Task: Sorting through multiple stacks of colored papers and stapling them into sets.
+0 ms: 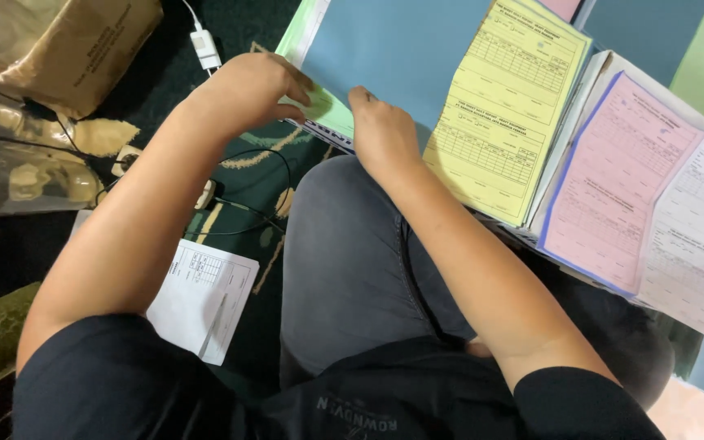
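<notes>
My left hand rests on the near left corner of a stack of paper, its fingers curled over a pale green sheet. My right hand pinches the near edge of the blue sheet lying on top of that stack. Both hands touch the paper just beyond my knee. To the right of the blue sheet lies a yellow printed form, overlapping it.
A pink form and a white form lie on another stack at the right. A white printed sheet sits on the dark patterned carpet by my left side. A white charger, black cables and a brown package are at top left.
</notes>
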